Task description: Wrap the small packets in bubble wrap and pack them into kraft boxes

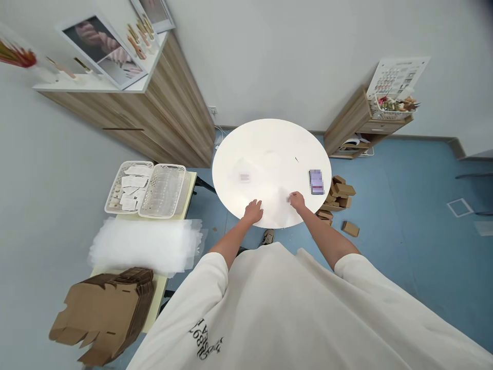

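My left hand (pixel 254 211) rests on the near part of the white round table (pixel 269 134), fingers apart and holding nothing. To its right, my right hand (pixel 297 201) has its fingers pinched on the edge of a thin translucent plastic sheet (pixel 278 201). The sheet lies between the two hands and is hard to tell from the white tabletop. Beyond the left hand is a small clear packet with a grey patch (pixel 244 177). A phone with a purple screen (pixel 316 182) lies right of my right hand.
A side table at left bears two white baskets (pixel 162 191), one holding paper slips, a stack of translucent sheets (pixel 146 244) and flattened cardboard boxes (pixel 103 313). Small brown boxes (pixel 341 190) lie on the floor at right. Wooden cabinets (pixel 181 97) stand by the wall.
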The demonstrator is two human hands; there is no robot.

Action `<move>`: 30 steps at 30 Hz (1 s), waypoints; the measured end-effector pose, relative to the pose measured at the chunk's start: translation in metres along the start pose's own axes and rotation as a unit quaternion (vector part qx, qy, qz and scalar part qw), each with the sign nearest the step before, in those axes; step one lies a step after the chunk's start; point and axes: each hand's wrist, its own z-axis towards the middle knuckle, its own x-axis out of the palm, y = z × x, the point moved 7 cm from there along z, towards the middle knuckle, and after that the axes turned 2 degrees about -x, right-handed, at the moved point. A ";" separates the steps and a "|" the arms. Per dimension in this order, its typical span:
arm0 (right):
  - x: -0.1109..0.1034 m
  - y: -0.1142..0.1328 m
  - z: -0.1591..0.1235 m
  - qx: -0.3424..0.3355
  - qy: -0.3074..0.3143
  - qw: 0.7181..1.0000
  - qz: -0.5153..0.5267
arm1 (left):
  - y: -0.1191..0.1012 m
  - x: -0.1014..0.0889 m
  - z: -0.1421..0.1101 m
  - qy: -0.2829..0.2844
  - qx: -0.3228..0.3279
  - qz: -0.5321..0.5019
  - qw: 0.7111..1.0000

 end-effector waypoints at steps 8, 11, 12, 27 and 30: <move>0.011 0.009 -0.014 -0.205 0.008 0.908 -0.366 | -0.014 0.028 0.016 0.062 0.011 0.028 0.998; 0.046 0.016 -0.022 -0.267 0.130 0.857 -0.421 | -0.010 0.030 0.019 0.058 0.019 0.034 0.998; 0.057 0.017 -0.024 -0.272 0.164 0.845 -0.430 | -0.008 0.029 0.020 0.056 0.024 0.036 0.998; 0.092 0.015 -0.010 -0.130 0.169 0.854 -0.475 | 0.027 -0.024 0.053 0.058 0.110 0.071 0.990; 0.097 0.019 -0.007 -0.090 0.150 0.873 -0.456 | 0.027 -0.028 0.062 0.059 0.134 0.078 0.986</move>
